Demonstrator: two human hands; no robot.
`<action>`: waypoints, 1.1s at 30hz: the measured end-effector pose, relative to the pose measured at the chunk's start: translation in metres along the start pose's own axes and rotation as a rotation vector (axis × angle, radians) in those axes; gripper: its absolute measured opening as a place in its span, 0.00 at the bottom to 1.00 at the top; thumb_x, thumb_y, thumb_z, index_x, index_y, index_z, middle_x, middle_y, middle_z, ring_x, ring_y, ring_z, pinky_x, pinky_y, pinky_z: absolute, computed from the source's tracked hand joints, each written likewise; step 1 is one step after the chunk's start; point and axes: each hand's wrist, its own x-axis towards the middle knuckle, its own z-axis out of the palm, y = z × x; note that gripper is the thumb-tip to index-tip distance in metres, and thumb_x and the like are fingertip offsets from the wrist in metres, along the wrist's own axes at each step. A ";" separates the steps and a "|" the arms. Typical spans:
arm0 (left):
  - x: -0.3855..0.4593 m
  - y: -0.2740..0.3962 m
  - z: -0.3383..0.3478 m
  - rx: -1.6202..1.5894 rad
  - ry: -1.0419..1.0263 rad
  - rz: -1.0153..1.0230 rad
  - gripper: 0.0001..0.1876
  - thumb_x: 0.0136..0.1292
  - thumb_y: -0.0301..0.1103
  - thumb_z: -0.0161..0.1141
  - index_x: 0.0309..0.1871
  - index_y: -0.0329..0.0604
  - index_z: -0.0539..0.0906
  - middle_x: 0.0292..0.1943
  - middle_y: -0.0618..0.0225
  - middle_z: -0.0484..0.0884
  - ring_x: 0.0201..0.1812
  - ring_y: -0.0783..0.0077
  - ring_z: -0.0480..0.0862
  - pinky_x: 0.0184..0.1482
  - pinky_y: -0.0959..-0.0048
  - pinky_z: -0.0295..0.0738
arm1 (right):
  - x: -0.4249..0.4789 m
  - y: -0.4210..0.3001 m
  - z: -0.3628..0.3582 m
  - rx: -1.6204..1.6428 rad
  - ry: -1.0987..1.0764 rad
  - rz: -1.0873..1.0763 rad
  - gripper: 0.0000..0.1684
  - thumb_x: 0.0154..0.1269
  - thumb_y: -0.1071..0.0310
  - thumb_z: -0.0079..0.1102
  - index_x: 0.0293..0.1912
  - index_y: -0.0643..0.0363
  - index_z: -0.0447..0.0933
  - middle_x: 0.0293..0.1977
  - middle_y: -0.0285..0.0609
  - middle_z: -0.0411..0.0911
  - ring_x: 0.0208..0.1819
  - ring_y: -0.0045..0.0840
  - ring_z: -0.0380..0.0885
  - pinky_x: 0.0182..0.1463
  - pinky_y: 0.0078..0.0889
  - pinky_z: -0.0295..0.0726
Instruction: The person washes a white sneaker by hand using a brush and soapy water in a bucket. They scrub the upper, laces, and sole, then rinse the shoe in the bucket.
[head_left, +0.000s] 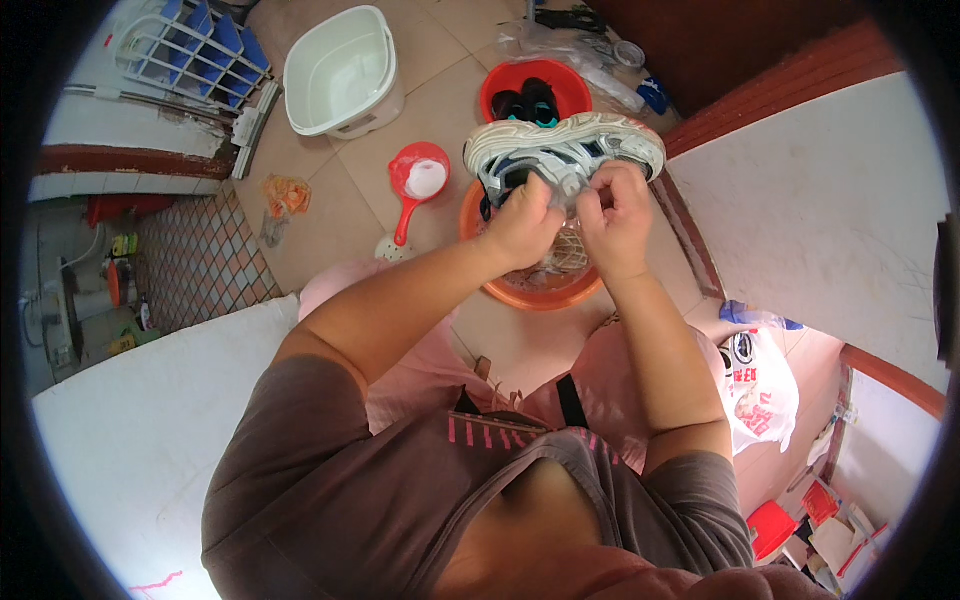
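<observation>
Both hands hold a white-and-grey sneaker (566, 154) on its side, with its thick sole facing away from me. My left hand (527, 225) pinches the upper on the left. My right hand (621, 217) has its fingers curled on the upper near the right end. What exactly the fingertips grip is partly hidden. Below the sneaker stands an orange basin (541, 298) with sudsy water. A pale item with a net-like pattern (568, 251) lies in that water, partly covered by my hands.
A red ladle (405, 223) containing white powder (426, 178) rests on the tiles. Beyond the sneaker, a red basin (576, 79) holds dark shoes (538, 101). A white tub (341, 67) stands back left, near a squeegee mop (255, 127). A white plastic bag (765, 397) lies at right beside the wall (817, 202).
</observation>
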 end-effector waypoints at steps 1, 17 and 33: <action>0.001 -0.003 -0.001 -0.037 0.004 -0.066 0.19 0.60 0.25 0.51 0.55 0.36 0.67 0.51 0.52 0.77 0.54 0.52 0.76 0.58 0.64 0.67 | 0.000 0.002 0.001 0.048 -0.003 0.010 0.07 0.51 0.79 0.57 0.32 0.61 0.72 0.30 0.43 0.74 0.28 0.29 0.74 0.31 0.27 0.76; 0.008 -0.041 -0.015 0.111 0.021 -0.117 0.16 0.58 0.25 0.48 0.51 0.34 0.71 0.45 0.44 0.78 0.49 0.46 0.78 0.51 0.60 0.71 | 0.044 -0.005 -0.067 1.190 -0.116 0.667 0.13 0.62 0.73 0.46 0.47 0.62 0.70 0.20 0.31 0.64 0.13 0.11 0.54 0.15 0.15 0.52; 0.016 -0.022 -0.018 0.094 -0.158 -0.125 0.18 0.57 0.24 0.48 0.53 0.35 0.69 0.46 0.42 0.78 0.51 0.42 0.76 0.53 0.58 0.69 | 0.045 0.057 -0.069 1.098 0.205 1.075 0.12 0.73 0.63 0.39 0.38 0.57 0.70 0.25 0.33 0.74 0.14 0.12 0.55 0.17 0.17 0.57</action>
